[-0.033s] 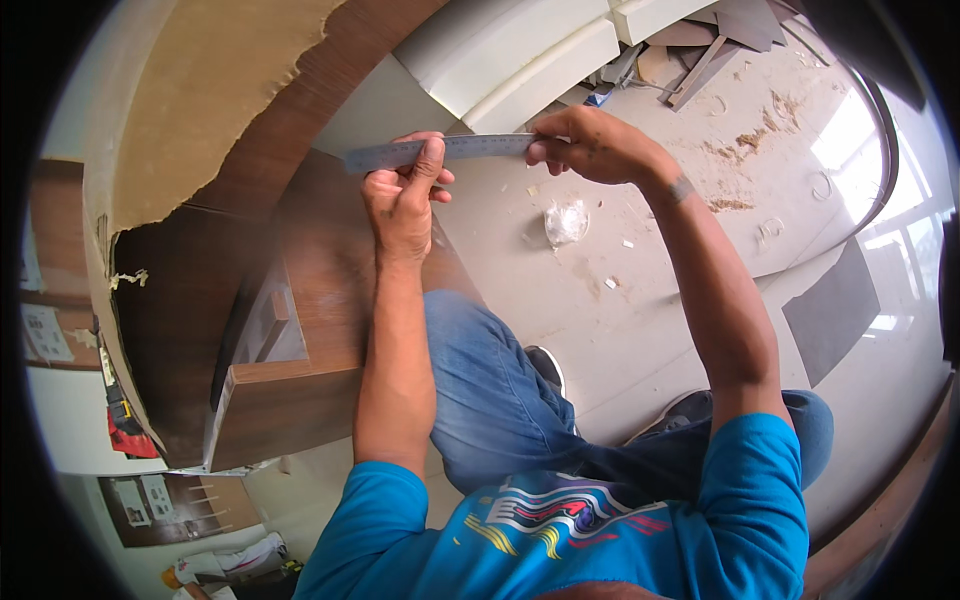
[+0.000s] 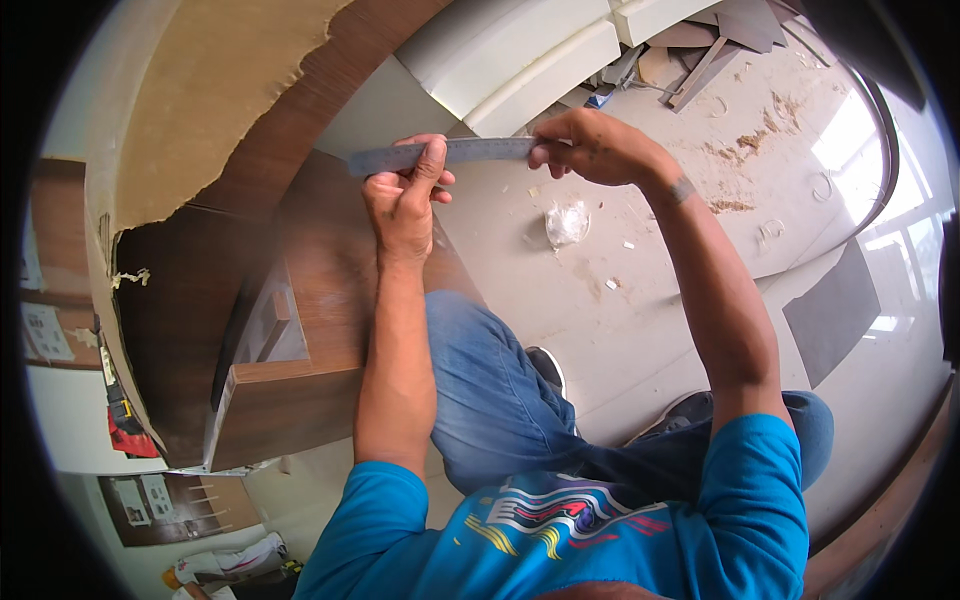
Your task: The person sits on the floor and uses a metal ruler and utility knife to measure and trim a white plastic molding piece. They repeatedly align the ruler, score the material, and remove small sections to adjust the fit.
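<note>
A thin grey metal ruler [image 2: 485, 149] stretches between my two hands, nearly level across the upper middle of the view. My left hand [image 2: 405, 205] pinches it near its left part, thumb on the near face, with the left end sticking out past the fingers. At the other end, the thumb and curled fingers of my right hand [image 2: 600, 148] grip the ruler's tip and hide it. Below and left of the ruler is a brown wood-grain cabinet panel [image 2: 350, 250], close by my left forearm.
Torn brown cardboard [image 2: 200, 100] covers part of the cabinet at left. A clear plastic bag [image 2: 567, 224] lies on the pale tiled floor amid sawdust [image 2: 750, 140]. Board offcuts [image 2: 700, 60] are piled at the back right, and a grey sheet [image 2: 833, 310] lies at right.
The ruler has tilted very slightly, its left end a touch lower and its markings fainter. Both hands keep their grip.
</note>
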`<state>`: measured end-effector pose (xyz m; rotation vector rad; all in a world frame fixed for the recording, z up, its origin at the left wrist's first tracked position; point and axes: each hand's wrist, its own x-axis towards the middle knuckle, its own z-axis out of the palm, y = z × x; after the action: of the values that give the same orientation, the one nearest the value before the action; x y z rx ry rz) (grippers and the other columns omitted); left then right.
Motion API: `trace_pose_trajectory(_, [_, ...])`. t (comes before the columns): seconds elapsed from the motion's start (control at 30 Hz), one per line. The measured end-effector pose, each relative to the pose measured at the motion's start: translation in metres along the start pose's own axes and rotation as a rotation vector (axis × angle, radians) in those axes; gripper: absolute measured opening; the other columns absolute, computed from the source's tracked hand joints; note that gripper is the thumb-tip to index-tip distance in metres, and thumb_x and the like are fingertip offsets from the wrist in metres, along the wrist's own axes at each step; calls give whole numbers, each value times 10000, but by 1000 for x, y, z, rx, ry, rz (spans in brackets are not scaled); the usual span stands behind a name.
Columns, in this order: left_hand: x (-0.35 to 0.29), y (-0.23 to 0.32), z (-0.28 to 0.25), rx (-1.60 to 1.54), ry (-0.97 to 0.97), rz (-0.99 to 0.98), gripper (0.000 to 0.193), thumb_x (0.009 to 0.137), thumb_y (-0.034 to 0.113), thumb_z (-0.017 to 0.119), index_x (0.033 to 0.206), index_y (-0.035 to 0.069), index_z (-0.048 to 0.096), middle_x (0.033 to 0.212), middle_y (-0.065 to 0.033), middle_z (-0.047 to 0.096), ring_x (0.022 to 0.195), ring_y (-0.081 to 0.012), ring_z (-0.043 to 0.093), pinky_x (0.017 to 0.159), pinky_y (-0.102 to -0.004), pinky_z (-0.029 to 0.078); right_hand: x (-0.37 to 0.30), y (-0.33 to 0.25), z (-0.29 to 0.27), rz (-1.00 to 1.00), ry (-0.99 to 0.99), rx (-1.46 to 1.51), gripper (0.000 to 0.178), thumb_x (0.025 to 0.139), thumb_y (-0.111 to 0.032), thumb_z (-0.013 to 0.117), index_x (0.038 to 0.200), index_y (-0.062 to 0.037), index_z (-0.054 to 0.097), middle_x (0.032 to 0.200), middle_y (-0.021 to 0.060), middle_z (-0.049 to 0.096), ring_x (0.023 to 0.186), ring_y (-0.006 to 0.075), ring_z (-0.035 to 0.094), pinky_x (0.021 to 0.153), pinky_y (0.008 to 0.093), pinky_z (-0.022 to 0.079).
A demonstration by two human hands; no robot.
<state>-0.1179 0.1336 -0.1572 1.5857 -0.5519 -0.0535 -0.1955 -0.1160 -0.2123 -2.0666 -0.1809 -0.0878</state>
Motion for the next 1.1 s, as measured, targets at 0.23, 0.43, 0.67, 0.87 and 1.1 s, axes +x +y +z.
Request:
trace_pose_trajectory(0.23, [6,-3,1,35,7,34,257,995,246,789,1102,32,696,979,-79,728,708,-98,651,548,-217,512,2,5,-3,22,-23,1,286,1029,-287,591,1002,-49,747,806,88,715,813,227,691,743,399,535])
trace_pose_trajectory(0.43, [8,-2,8,9,-43,21,305,989,231,792,1191,36,673,988,-31,712,759,-93,662,570,-216,552,9,10,1,16,51,14,359,1059,-356,608,977,-27,726,800,109,707,800,241,683,737,404,532])
trace_pose_trajectory(0.67, [10,-5,3,42,-5,38,290,983,225,795,1184,44,690,946,-8,702,786,-89,683,563,-214,558,14,9,4,-67,189,17,322,1033,-337,668,1010,-28,756,774,120,735,746,262,718,709,417,548])
trace_pose_trajectory(0.87, [10,-6,0,51,0,29,254,982,221,793,1145,46,707,929,-9,702,768,-82,673,558,-203,543,15,13,3,-82,174,-10,333,1013,-347,703,1020,-23,778,758,107,745,722,253,723,701,414,560])
trace_pose_trajectory(1.1, [14,-9,-4,28,47,63,296,982,266,805,1153,45,707,927,-1,701,771,-74,664,564,-201,533,19,14,6,-41,237,-18,349,988,-361,742,992,-15,786,762,111,764,715,222,751,676,376,582])
